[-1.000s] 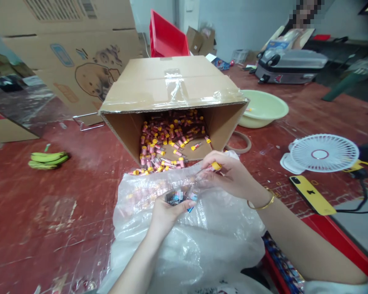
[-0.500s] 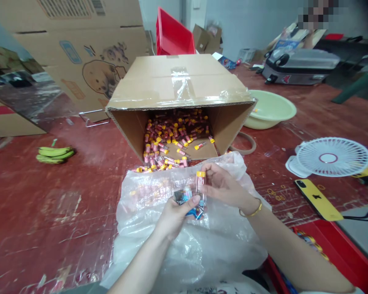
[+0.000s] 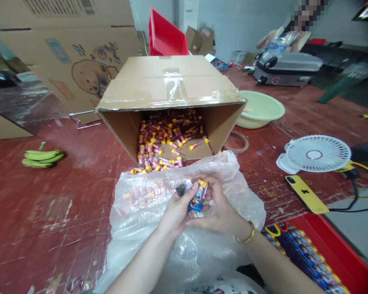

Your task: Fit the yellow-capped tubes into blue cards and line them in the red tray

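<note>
My left hand (image 3: 180, 208) pinches a small blue printed wrapper (image 3: 195, 204) between thumb and fingers. A clear tube with a yellow cap (image 3: 203, 183) stands in the wrapper, only its top showing plainly. Curled around the tube's far side are the fingers of my right hand (image 3: 222, 208), its thumb lower down near my left palm. Both hands are above a crumpled translucent plastic sheet (image 3: 159, 228). Beyond it, an open cardboard box (image 3: 168, 83) lies on its side with many yellow-capped tubes (image 3: 159, 136) inside and spilling onto its front edge.
To the right are a pale green basin (image 3: 260, 110), a white fan (image 3: 315, 153), a yellow phone (image 3: 306, 195) and a red crate (image 3: 340, 245) holding rows of blue-wrapped tubes. Bananas (image 3: 43, 158) lie at left. A person (image 3: 297, 36) sits behind a grey suitcase (image 3: 288, 67).
The tube has gone from above the wrapper down into it. My right hand has lowered and closed in around both. The view has turned slightly right, revealing more of the crate.
</note>
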Demonstrator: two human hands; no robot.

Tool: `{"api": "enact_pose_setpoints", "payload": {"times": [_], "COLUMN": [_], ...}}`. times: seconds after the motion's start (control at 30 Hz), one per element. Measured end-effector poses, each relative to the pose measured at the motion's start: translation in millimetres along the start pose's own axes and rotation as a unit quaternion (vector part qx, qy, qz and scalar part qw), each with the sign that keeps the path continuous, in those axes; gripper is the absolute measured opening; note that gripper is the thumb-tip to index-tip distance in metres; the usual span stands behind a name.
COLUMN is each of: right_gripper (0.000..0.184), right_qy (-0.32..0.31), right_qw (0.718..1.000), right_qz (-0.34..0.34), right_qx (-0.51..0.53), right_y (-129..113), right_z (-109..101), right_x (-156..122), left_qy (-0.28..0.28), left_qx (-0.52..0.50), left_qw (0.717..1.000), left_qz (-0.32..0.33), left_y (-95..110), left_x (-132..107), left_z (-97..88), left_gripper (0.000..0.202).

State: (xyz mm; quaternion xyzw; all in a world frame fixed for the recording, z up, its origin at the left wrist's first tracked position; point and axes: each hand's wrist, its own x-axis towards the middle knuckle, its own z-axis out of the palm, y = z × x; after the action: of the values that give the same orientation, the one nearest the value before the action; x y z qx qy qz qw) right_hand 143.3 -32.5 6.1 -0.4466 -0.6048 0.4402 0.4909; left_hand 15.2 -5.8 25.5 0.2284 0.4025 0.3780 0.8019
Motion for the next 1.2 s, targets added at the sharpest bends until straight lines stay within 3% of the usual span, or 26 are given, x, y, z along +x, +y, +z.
{"api": "enact_pose_setpoints", "payload": {"times": [0.17, 0.33, 0.7, 1.07, 1.13, 1.2], "right_gripper": [0.065, 0.065, 0.066, 0.068, 0.067, 0.065], "right_qy": [0.055, 0.054, 0.046, 0.059, 0.087, 0.134], "right_qw": [0.995, 0.994, 0.995, 0.994, 0.991, 0.985], "right_qz": [-0.049, -0.073, -0.074, -0.063, -0.05, -0.032], "right_qx": [-0.062, -0.06, -0.053, -0.07, -0.086, -0.1], "right_y": [2, 4, 1, 0, -1, 4], "right_z": [6, 6, 7, 9, 0, -27], "right_x": [-2, -2, -4, -6, -9, -19], "left_qy": [-0.012, 0.018, 0.013, 0.011, 0.017, 0.033], "left_qx": [0.013, 0.025, 0.003, 0.05, 0.049, 0.044], "left_qw": [1.0, 0.999, 0.999, 0.996, 0.997, 0.997], "left_qz": [0.001, 0.032, 0.035, 0.07, 0.066, 0.046], "left_y": [-2, -7, -3, -3, -2, 0], "left_x": [-1, -1, -4, -3, -5, -11], "left_z": [-3.6, -9.6, -2.5, -2.4, 1.0, -0.2], "left_gripper": [0.052, 0.041, 0.041, 0.035, 0.039, 0.041]}}
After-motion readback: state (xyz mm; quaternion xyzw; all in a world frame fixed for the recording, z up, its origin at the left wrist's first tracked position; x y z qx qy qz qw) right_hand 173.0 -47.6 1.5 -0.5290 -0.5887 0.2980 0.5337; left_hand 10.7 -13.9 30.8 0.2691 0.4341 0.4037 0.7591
